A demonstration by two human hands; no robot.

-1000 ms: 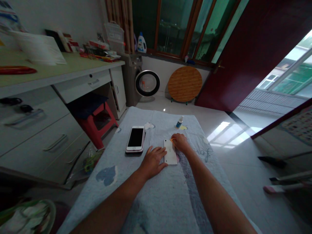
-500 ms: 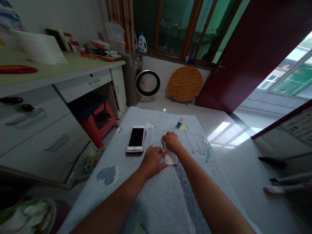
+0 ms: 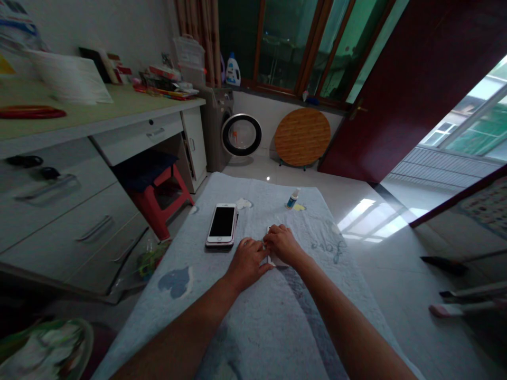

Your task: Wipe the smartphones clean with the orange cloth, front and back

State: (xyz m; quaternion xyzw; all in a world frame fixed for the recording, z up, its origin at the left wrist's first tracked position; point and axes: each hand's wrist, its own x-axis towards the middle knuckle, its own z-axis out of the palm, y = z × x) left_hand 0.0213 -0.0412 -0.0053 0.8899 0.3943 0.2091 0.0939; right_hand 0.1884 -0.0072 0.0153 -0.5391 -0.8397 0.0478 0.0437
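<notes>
A flat white phone-sized piece (image 3: 272, 260) lies on the light blue towel (image 3: 253, 327); both hands cover nearly all of it. My left hand (image 3: 246, 262) lies flat at its left edge with fingers stretched out. My right hand (image 3: 283, 245) rests on top of the piece with its fingers curled; what they pinch is hidden. A smartphone (image 3: 222, 224) with a dark screen lies face up just left of the hands. A small blue-capped bottle (image 3: 293, 198) stands at the far end of the towel.
A white desk with drawers (image 3: 79, 174) runs along the left, with a red stool (image 3: 158, 195) under it. Behind stand a washing machine (image 3: 233, 132) and a round wooden tabletop (image 3: 302, 137). A dark red door (image 3: 400, 89) stands open on the right. Broom handles (image 3: 463, 301) lie on the floor.
My right hand has slid from the white piece's far right corner leftward and nearer, to meet my left hand. It hides most of the piece. The orange bit it pinched no longer shows.
</notes>
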